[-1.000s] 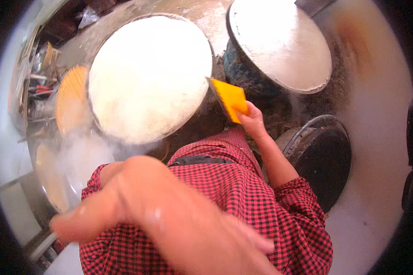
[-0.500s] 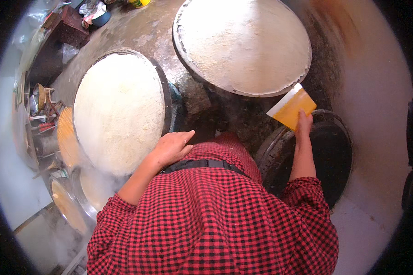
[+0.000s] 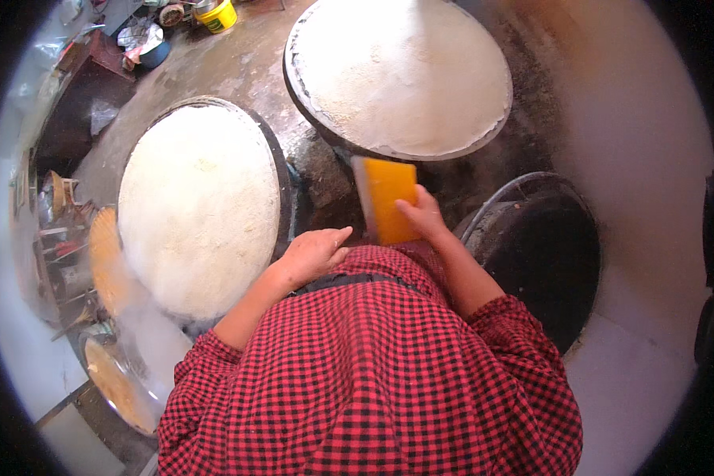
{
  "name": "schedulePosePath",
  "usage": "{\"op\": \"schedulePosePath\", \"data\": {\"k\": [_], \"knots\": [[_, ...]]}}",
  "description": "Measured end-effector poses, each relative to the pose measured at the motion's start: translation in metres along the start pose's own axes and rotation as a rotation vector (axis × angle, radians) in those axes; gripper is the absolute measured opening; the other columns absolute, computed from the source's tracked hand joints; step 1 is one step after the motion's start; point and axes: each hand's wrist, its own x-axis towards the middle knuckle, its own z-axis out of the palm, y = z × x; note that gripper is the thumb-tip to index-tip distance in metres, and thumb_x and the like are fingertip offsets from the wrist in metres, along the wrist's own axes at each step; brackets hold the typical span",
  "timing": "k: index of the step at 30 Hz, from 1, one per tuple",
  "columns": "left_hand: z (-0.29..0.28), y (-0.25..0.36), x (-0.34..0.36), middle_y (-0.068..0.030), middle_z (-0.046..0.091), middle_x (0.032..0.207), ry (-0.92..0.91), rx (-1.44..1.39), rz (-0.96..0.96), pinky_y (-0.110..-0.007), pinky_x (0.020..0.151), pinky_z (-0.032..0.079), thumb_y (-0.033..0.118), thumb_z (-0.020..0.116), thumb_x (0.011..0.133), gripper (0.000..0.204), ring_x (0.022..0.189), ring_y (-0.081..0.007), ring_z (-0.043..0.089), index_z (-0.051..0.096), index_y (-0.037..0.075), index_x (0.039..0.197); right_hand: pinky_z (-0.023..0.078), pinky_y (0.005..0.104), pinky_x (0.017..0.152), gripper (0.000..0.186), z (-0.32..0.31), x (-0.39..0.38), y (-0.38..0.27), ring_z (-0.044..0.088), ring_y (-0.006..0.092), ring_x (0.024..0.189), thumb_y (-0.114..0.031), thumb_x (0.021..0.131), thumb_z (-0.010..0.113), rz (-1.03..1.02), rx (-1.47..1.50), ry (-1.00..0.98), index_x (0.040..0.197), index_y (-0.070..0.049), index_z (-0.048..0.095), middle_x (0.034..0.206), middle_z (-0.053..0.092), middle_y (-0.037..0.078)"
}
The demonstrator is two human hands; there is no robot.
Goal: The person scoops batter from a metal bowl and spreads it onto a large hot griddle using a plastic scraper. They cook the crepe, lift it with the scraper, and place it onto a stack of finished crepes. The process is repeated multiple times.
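Observation:
My right hand [image 3: 424, 213] grips a flat yellow scraper [image 3: 392, 198] with a pale edge, held upright in front of my waist. My left hand [image 3: 316, 251] is empty, its fingers stretched out over the front of my red and black checked clothing. Just beyond it, to the left, stands a wide round vessel [image 3: 280, 170] whose pale, crumbly top layer [image 3: 202, 206] reaches nearly to the rim. Ahead of the scraper is a second large round vessel [image 3: 325, 127], covered with a similar cream layer [image 3: 408, 75].
A dark round vessel [image 3: 551, 262] stands close on my right, beside the wall [image 3: 642, 159]. Steam drifts over a round pan [image 3: 119, 385] at lower left. A yellow bucket [image 3: 218, 16] and a dark blue container [image 3: 155, 52] sit on the wet floor [image 3: 238, 59] farther off.
My right hand has swung left with the scraper, from over the dark vessel to in front of my waist. The scraper has turned more upright. My left hand stays almost in place.

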Motion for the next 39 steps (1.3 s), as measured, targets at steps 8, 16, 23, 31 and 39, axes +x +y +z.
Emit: {"op": "schedulePosePath", "data": {"k": [8, 16, 23, 31, 39], "knots": [[0.008, -0.019, 0.003, -0.0203, 0.055, 0.111, -0.042, -0.152, -0.041, -0.040, 0.088, 0.041, 0.028, 0.042, 0.087, 0.043, 0.103, -0.0340, 0.052, 0.047, 0.001, 0.119, 0.048, 0.0376, 0.073, 0.029, -0.126, 0.028, 0.070, 0.056, 0.0230, 0.082, -0.015, 0.084, 0.055, 0.311, 0.740, 0.757, 0.108, -0.002, 0.049, 0.100, 0.055, 0.010], [-0.026, -0.032, 0.075, -0.0206, 0.054, 0.112, -0.039, -0.209, -0.201, -0.039, 0.089, 0.040, 0.028, 0.041, 0.086, 0.043, 0.103, -0.0343, 0.052, 0.048, 0.000, 0.119, 0.048, 0.0436, 0.077, 0.038, -0.216, 0.168, 0.113, 0.058, 0.0294, 0.089, -0.009, 0.080, 0.057, 0.466, 0.722, 0.999, 0.115, 0.000, 0.048, 0.106, 0.056, 0.014], [-0.057, -0.034, 0.142, -0.0216, 0.055, 0.110, -0.104, -0.188, -0.326, -0.040, 0.086, 0.042, 0.026, 0.046, 0.085, 0.045, 0.101, -0.0351, 0.052, 0.045, 0.001, 0.121, 0.044, 0.0422, 0.082, 0.032, -0.343, 0.330, 0.150, 0.057, 0.0258, 0.090, -0.016, 0.079, 0.060, 0.480, 0.631, 0.638, 0.108, -0.003, 0.055, 0.100, 0.060, 0.010], [-0.073, -0.033, 0.167, -0.0206, 0.055, 0.110, -0.134, -0.290, -0.551, -0.039, 0.086, 0.043, 0.025, 0.047, 0.085, 0.043, 0.100, -0.0343, 0.053, 0.046, 0.002, 0.121, 0.045, 0.0377, 0.071, 0.031, -0.366, 0.525, 0.023, 0.057, 0.0231, 0.079, -0.020, 0.080, 0.059, 0.484, -0.002, 0.266, 0.104, -0.002, 0.057, 0.089, 0.061, 0.009], [-0.078, -0.033, 0.164, -0.0182, 0.055, 0.113, -0.101, -0.314, -0.711, -0.038, 0.087, 0.043, 0.026, 0.047, 0.085, 0.043, 0.102, -0.0317, 0.053, 0.047, 0.003, 0.121, 0.043, 0.0347, 0.082, 0.030, -0.249, 0.682, -0.099, 0.058, 0.0255, 0.090, -0.015, 0.082, 0.053, 0.089, -0.716, -0.031, 0.109, -0.002, 0.056, 0.103, 0.060, 0.014]]}}
